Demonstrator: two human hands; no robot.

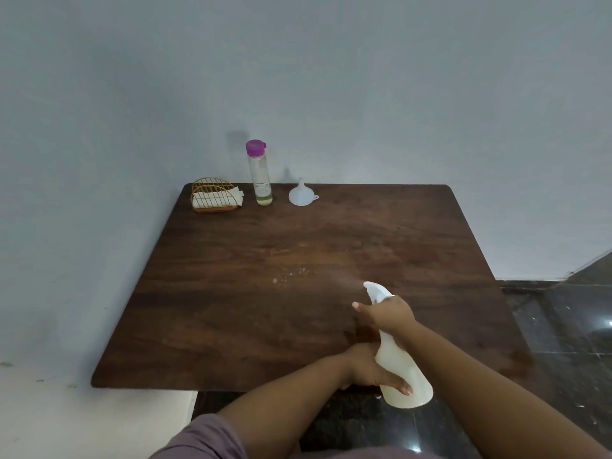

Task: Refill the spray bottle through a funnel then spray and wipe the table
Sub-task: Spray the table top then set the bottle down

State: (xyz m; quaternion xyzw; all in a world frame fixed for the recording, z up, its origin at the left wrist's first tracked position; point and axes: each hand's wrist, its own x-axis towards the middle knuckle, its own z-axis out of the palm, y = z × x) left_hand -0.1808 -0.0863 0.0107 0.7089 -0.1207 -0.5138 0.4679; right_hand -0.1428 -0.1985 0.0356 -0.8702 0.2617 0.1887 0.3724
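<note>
The spray bottle (402, 369) is gripped by both hands, left hand (371, 369) low, right hand (387, 313) at the trigger; its nozzle points toward ten o'clock, with the funnel (300, 195) well apart at twelve.

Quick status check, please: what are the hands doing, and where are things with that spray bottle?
Right hand on trigger, left hand steadying spray bottle. Mist and droplets landing mid table. Funnel, refill bottle, napkin holder parked at far edge. Nothing in the way.
</note>
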